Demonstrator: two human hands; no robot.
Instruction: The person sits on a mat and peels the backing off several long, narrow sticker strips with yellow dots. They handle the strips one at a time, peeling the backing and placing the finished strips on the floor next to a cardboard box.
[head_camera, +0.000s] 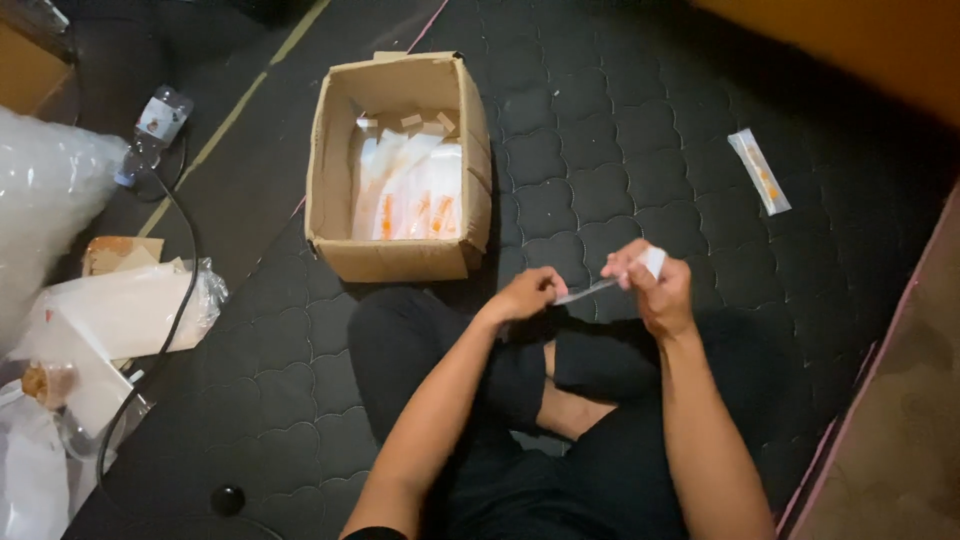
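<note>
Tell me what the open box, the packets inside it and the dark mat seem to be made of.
Open brown box: corrugated cardboard, matte, with creased walls and worn flaps. Long clear packets with orange parts inside it: probably thin plastic film, glossy and see-through. Dark quilted mat: looks like stitched, padded fabric or vinyl with a faint sheen; which one, I cannot tell.

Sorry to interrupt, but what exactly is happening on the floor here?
A person sits cross-legged on a dark quilted mat, holding a slim clear packet between both hands: the left hand pinches one end, the right hand grips the other. In front stands an open cardboard box with similar packets with orange parts inside. One more packet lies alone on the mat to the right. Plastic bags sit at left.
</note>
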